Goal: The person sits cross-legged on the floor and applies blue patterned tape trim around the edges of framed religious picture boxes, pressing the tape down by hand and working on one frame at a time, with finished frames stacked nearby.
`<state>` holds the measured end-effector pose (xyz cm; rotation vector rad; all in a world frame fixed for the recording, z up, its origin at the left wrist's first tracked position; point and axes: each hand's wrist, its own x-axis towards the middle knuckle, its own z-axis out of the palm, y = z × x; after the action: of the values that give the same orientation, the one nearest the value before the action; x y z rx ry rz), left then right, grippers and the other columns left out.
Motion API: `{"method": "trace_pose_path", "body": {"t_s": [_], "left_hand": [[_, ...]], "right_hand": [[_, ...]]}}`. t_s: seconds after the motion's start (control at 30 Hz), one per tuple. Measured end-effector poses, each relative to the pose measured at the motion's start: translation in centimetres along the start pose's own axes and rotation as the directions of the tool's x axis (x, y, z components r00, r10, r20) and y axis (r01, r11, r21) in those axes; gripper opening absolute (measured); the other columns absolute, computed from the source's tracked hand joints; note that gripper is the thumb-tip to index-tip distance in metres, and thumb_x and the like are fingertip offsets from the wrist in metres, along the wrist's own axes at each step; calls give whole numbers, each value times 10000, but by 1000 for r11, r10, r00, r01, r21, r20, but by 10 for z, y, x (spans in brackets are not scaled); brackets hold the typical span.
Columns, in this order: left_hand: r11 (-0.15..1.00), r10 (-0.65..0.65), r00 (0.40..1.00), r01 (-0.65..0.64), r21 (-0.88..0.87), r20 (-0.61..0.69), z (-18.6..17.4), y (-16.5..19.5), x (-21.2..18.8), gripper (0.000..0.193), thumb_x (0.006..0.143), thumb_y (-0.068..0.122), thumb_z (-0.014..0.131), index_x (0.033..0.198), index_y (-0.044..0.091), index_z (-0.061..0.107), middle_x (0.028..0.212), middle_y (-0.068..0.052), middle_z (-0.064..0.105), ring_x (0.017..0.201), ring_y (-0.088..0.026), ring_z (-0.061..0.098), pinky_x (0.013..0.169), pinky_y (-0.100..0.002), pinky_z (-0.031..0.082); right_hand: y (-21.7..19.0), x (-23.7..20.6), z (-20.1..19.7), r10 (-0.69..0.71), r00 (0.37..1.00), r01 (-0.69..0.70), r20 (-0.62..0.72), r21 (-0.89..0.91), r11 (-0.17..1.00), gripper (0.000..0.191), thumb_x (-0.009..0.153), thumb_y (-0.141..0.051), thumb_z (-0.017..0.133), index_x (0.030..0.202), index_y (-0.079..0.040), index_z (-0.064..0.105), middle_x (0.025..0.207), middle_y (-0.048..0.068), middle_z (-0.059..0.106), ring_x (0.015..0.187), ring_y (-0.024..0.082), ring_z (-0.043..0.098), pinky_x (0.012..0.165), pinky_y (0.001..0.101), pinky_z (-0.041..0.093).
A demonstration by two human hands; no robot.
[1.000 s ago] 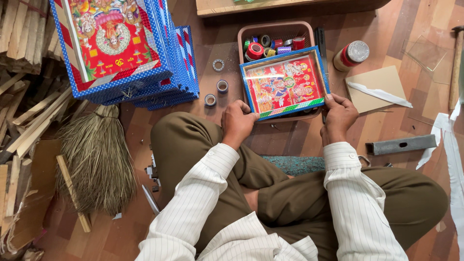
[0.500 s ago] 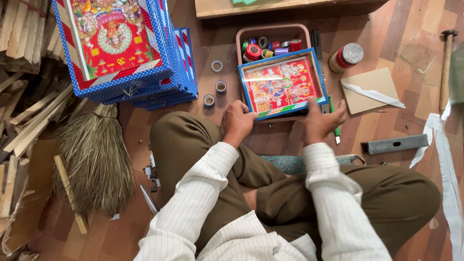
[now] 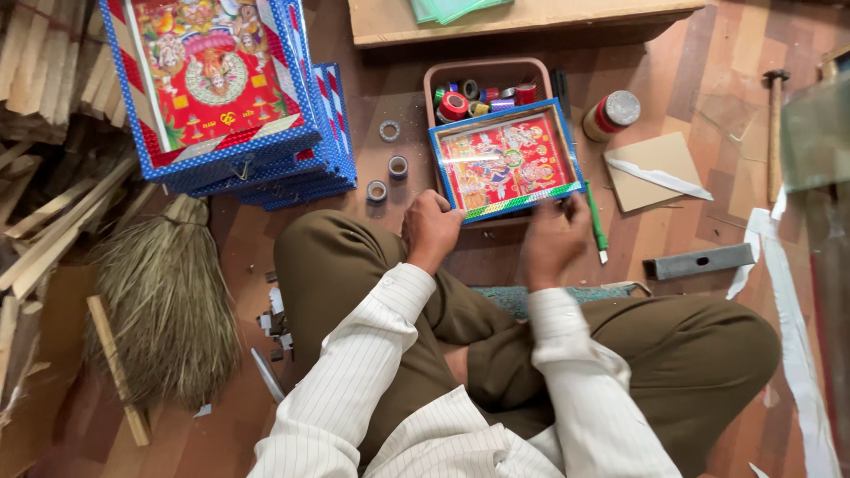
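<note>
Now: left hand (image 3: 431, 230) and right hand (image 3: 553, 239) grasp framed picture (image 3: 505, 161) | tape tray (image 3: 482, 84) behind | green pen (image 3: 595, 221) beside

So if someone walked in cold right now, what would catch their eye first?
Probably the small blue-framed picture at centre, bright red, held at its near edge by the left hand and right hand. Next, the tall stack of larger blue-framed pictures at upper left, and the straw broom lying below it.
</note>
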<state>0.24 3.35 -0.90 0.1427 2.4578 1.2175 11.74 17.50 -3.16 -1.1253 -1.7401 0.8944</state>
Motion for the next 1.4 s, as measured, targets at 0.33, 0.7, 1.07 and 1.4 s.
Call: {"method": "trace_pose_path", "body": {"t_s": [0.33,0.7,1.07,1.4], "left_hand": [[1000,18,1000,-18,15,5,10,-5,-4,255,723,268,829,809,70,693,915,-183,746,899,-381,710,817,-460,548],[999,-11,999,13,-33,51,22,-9,-7,262,699,275,822,792,69,689,897,-171,749,886,-357,721,812,-451,552],[993,7,998,-1,-114,56,21,-17,-4,190,707,250,760,742,66,727,831,-163,758,828,-328,739,789,-426,569],[978,20,995,0,-207,94,23,-28,-2,183,691,227,727,732,50,748,796,-155,767,790,-297,754,770,-399,583]], "right_hand": [[15,10,-26,465,788,-66,402,-697,714,404,686,-290,853,973,-15,786,1006,236,730,982,417,697,872,474,537],[22,16,-36,526,845,-474,94,-323,819,198,858,-138,693,930,26,779,860,229,769,708,272,738,662,345,558],[-26,-36,-31,49,765,-281,642,265,922,225,953,-21,670,1172,14,708,908,23,727,785,84,670,705,254,577],[-43,-50,-21,44,773,-112,633,67,991,243,939,-35,680,1165,-55,768,801,14,730,677,44,644,633,240,547]]}}
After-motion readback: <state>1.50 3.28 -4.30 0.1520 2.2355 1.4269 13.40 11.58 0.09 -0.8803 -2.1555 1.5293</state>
